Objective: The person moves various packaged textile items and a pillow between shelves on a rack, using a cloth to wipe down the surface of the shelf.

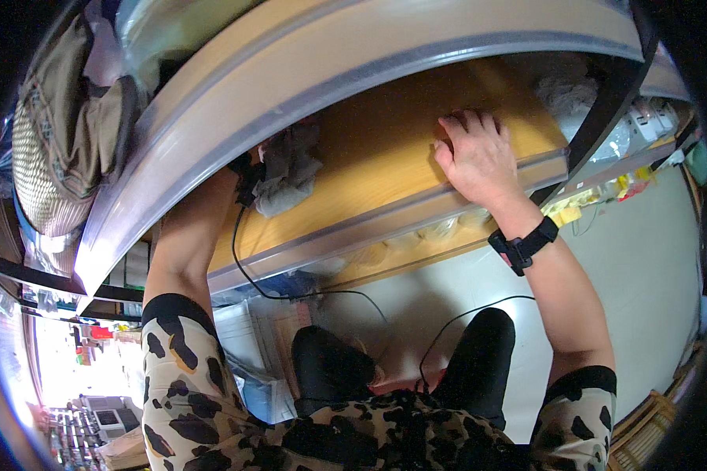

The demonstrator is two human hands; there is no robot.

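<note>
My left forearm (188,235) reaches in under the upper shelf edge. A black strap (247,179) shows at its far end, beside a grey cloth (287,179) on the wooden shelf board (377,157). The fingers of my left hand are hidden there, so whether they grip the cloth does not show. Farther right, my right hand (479,153) rests palm down on the same board, fingers apart and holding nothing. A black wristband (524,246) circles my right wrist.
The upper shelf (353,67) arches over the board. Left of it lie a woven hat (51,173) and fabric. A black cable (275,297) hangs past the board's front. Clear-wrapped goods (436,229) sit on the shelf below. A dark upright post (617,110) stands right.
</note>
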